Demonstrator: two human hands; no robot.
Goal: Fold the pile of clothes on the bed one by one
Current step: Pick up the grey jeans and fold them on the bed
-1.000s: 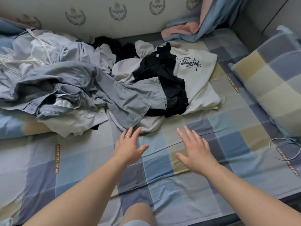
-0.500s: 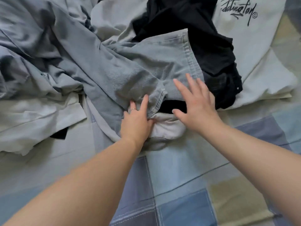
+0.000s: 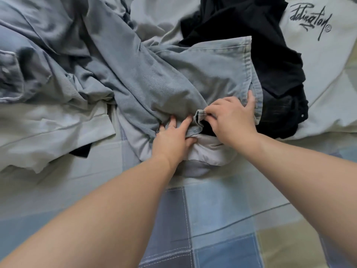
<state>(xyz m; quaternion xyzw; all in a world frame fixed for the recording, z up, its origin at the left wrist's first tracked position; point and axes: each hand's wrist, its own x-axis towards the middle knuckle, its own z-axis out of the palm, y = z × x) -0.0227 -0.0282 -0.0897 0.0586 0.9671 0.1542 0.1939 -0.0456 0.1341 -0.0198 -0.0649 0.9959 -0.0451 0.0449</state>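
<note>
A pile of clothes fills the upper half of the head view. On top lies a pale blue denim garment [image 3: 173, 74] with a stitched hem on its right side. My left hand [image 3: 173, 138] grips the denim's lower edge, fingers pressed into the folds. Beside it, my right hand [image 3: 233, 117] pinches the hem corner between thumb and fingers. A black garment [image 3: 251, 35] lies under and to the right of the denim. A white shirt with black script lettering [image 3: 318, 45] lies at the far right. A white garment [image 3: 208, 151] bulges just below both hands.
The checked blue, grey and beige bedsheet [image 3: 212, 219] covers the near half of the view. More pale clothing [image 3: 48, 132] spreads over the left side, with a dark scrap [image 3: 81, 151] peeking out from under it.
Both hands went from hovering open above the sheet to the pile's near edge. They have now closed on the denim hem, and the view has moved in closer.
</note>
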